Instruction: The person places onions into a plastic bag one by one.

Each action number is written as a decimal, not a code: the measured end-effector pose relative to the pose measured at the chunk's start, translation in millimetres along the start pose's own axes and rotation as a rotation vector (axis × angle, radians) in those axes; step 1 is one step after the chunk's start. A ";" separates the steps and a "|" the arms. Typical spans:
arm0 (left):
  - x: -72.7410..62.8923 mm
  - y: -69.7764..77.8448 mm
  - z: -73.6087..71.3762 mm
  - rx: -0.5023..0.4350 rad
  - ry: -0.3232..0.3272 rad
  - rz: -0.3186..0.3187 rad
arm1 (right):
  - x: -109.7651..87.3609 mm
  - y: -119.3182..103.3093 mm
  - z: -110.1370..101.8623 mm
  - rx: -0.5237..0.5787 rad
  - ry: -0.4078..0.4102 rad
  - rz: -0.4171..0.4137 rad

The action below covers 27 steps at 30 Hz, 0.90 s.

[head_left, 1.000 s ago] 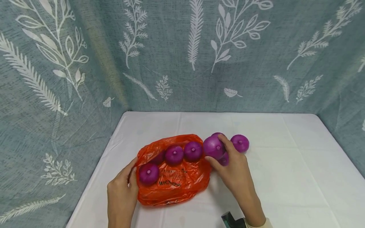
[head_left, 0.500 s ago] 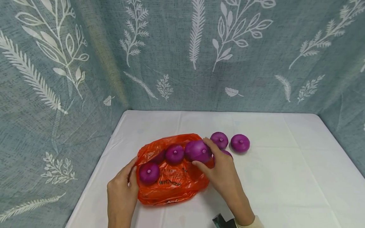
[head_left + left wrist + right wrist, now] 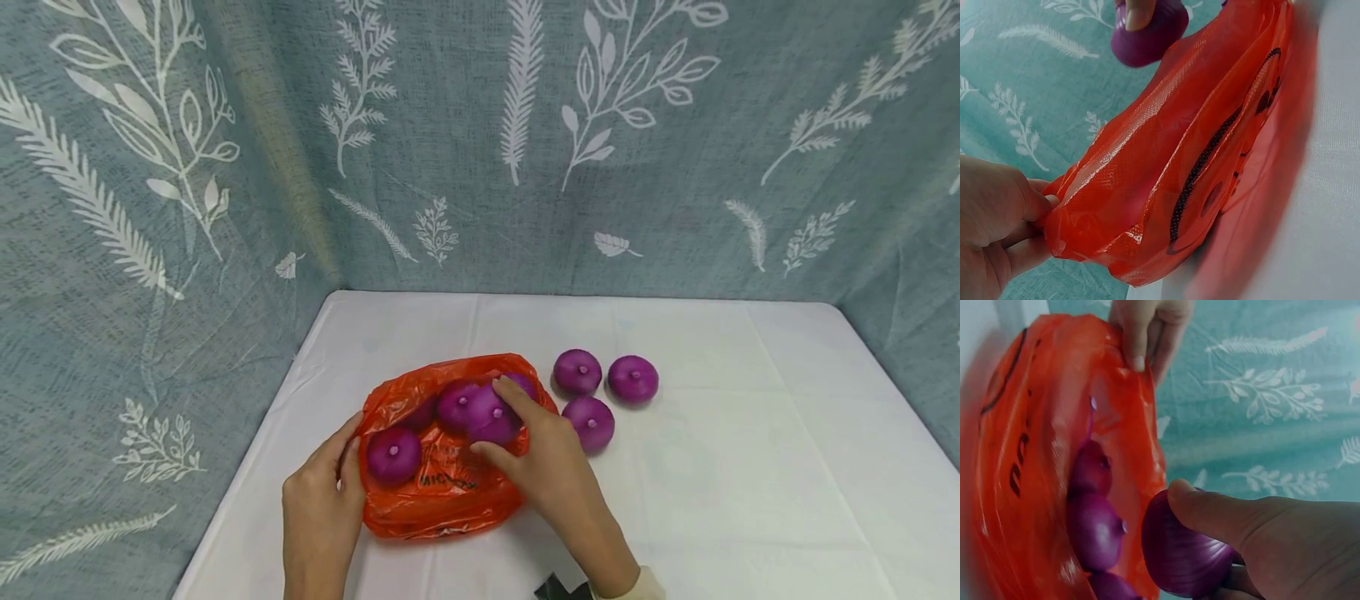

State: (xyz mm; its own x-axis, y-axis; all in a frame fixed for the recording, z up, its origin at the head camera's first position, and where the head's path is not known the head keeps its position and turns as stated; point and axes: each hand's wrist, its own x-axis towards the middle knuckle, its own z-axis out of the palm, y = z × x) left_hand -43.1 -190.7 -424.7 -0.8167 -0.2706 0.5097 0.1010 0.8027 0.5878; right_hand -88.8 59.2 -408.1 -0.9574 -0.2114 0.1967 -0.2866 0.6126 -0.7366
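My left hand (image 3: 324,492) pinches the left edge of a red-orange plastic bag (image 3: 457,521), as the left wrist view shows too. Several purple onions lie in the bag's wide mouth, one of them an onion (image 3: 393,456) near the left hand. Over the bag, my right hand (image 3: 551,462) grips another purple onion (image 3: 491,414) between thumb and fingers. In the right wrist view this held onion (image 3: 1185,550) is beside the bag's opening, above the onions inside (image 3: 1094,531). Part of the bag's contents is hidden by its folds and the right hand.
To the right of the bag, three loose onions sit together: a back one (image 3: 577,372), a right one (image 3: 633,380) and a front one (image 3: 590,423). They stand on a white-covered table (image 3: 750,467). A patterned blue-green curtain (image 3: 465,250) hangs behind and at the sides.
My right hand has carried the onion leftward from beside the loose ones to over the bag's middle. The left hand keeps its hold on the bag's edge.
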 end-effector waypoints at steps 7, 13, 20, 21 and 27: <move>-0.1 -0.2 -0.2 0.002 0.003 -0.001 | -0.1 -6.8 13.9 -0.006 -0.058 -0.026; -0.4 -1.2 -0.6 0.002 0.002 -0.001 | -0.2 -8.8 26.6 -0.029 -0.103 -0.016; -0.8 -0.9 -0.1 0.002 0.007 0.000 | 0.9 -10.9 40.3 -0.078 -0.138 -0.024; -0.9 -0.9 -0.1 0.004 0.009 0.002 | 0.9 -11.2 42.3 -0.087 -0.142 -0.027; -1.9 -0.1 -0.6 0.008 0.013 0.009 | 0.3 -11.9 52.6 -0.115 -0.157 -0.052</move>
State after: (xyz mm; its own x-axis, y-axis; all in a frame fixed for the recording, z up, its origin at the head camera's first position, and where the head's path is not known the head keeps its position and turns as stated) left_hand -41.2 -190.5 -425.4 -0.8084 -0.2703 0.5228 0.1033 0.8094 0.5782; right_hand -83.9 11.8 -433.3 -0.9264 -0.3561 0.1225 -0.3465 0.6785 -0.6477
